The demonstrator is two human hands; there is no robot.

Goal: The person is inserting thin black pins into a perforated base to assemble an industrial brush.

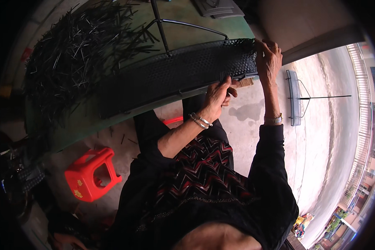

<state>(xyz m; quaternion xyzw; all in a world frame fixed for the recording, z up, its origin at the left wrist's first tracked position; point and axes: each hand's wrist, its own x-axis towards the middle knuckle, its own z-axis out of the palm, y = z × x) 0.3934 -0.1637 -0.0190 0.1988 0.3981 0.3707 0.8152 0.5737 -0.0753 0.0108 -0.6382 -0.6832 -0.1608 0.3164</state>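
Observation:
A long black perforated panel (187, 62) lies slantwise across the green table in front of me. Black rods (159, 25) branch out and join its far edge. My right hand (269, 60) is closed around the panel's right end, fingers over the far corner and wrist to the near side. By the near edge, my left hand (218, 96) pinches a few thin black strips (226, 76) against the panel, between thumb and fingers. What its lower fingers touch is partly hidden. At the left, a big heap of loose black strips (71, 54) covers the table.
Grey flat pieces (220, 8) lie at the table's far right. A red plastic stool (91, 177) stands on the floor to the left. On the right floor lies a similar panel with a rod (295, 98). Another person's hand (68, 240) shows at the lower left.

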